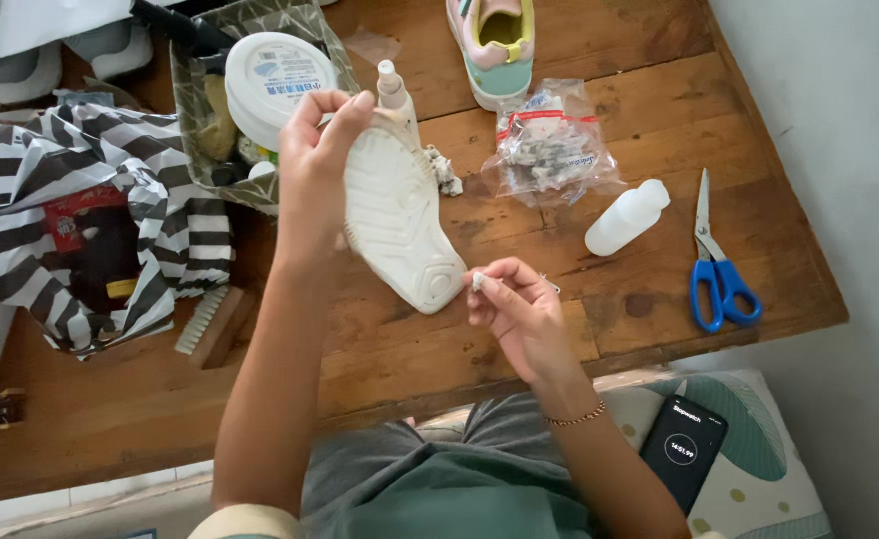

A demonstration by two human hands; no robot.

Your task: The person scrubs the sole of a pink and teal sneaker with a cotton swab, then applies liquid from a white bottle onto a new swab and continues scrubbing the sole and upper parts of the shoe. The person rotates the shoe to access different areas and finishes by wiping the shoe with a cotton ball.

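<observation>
Both arms are bare to above the elbow. A thin beaded bracelet (pixel 576 417) circles the right wrist. Grey-green clothing (pixel 439 484) covers the lap, with a pale cuff (pixel 247 522) at its left edge.

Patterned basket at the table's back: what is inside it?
In the basket sits a round white tub on top, with a yellowish item beside it. Whatever lies beneath the tub is covered.

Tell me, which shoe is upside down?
The white shoe held up by the left hand shows its ridged sole. The other, a pastel sneaker at the table's far edge, stands on its sole, opening up. The right hand presses a small wad against the white shoe's sole.
</observation>
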